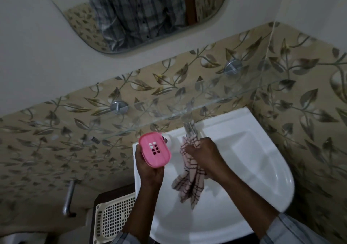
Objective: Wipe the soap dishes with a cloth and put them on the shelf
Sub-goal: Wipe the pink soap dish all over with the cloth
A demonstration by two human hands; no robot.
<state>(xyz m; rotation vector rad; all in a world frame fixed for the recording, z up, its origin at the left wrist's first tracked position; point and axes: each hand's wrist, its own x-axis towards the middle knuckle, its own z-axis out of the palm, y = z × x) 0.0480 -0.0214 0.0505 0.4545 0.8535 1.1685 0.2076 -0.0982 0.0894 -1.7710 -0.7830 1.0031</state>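
Dish in my left hand, cloth in my right hand, wiping not begun.
I judge this the start of the wipe: my left fingers curl round the one pink dish over the sink's left rim; my right fingers pinch the one checked cloth under the tap. Next, cloth to dish, then up to the single glass shelf.

So there's a glass shelf mounted on the leaf-patterned tile wall, sitting on two round metal brackets. Right under it is a white sink with a chrome tap at the back.
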